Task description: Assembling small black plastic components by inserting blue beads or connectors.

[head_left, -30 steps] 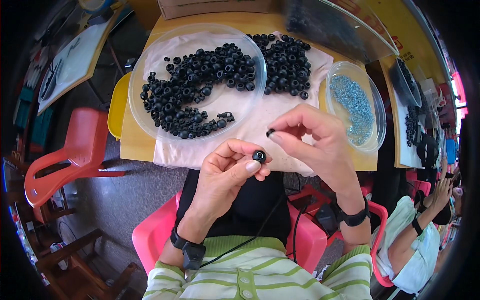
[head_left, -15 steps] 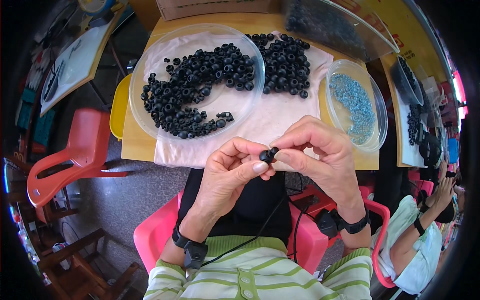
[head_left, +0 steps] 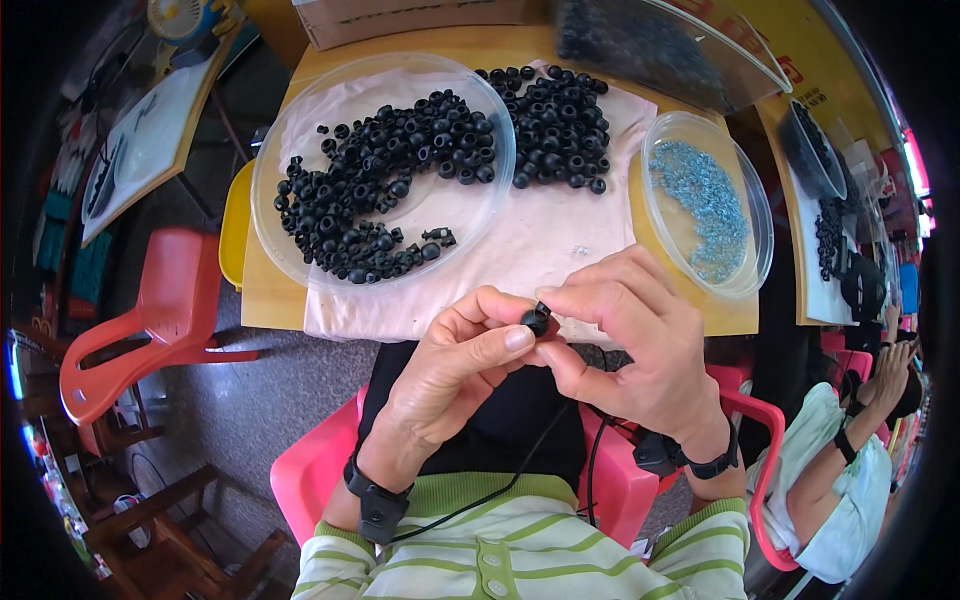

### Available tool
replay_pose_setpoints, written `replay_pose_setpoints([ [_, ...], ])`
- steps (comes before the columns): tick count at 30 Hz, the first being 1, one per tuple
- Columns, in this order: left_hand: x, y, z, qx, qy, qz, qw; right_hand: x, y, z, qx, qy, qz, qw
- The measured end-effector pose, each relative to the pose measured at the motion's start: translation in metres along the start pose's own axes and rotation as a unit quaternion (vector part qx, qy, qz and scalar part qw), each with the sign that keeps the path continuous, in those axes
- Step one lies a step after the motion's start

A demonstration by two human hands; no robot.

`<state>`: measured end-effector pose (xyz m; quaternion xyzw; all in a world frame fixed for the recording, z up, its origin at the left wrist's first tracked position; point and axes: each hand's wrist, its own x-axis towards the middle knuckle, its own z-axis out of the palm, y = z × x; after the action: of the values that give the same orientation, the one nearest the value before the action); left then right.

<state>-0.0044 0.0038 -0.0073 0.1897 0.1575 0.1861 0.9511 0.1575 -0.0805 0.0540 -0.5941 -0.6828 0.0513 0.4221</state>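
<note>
Left hand (head_left: 440, 375): fingers pinched on one black bead (head_left: 534, 323), one small black piece (head_left: 543, 308) at its top, before one worktop (head_left: 270, 308). Right hand (head_left: 640, 345): index finger at the small piece, thumb spread apart. One tray (head_left: 445, 212), one tub (head_left: 674, 238); heaped beads (head_left: 340, 225) too many to count.

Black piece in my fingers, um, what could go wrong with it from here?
The small black piece might slip from your left grip. It's close to the table's front edge in this view, and against your black trousers it could be hard to spot.

The thin black cable crossing your striped shirt could also snag on something and jerk your left wrist.
</note>
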Motion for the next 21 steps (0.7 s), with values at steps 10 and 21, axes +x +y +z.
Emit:
replay_pose_setpoints([
  [10,-0.006,-0.004,0.008,-0.056,-0.012,-0.055,0.997,-0.008,-0.002,-0.005,-0.067,0.015,-0.098,0.993],
  [21,0.003,0.036,0.033,0.283,0.004,0.146,0.948,0.033,0.003,-0.034,-0.105,-0.003,-0.072,0.992],
])
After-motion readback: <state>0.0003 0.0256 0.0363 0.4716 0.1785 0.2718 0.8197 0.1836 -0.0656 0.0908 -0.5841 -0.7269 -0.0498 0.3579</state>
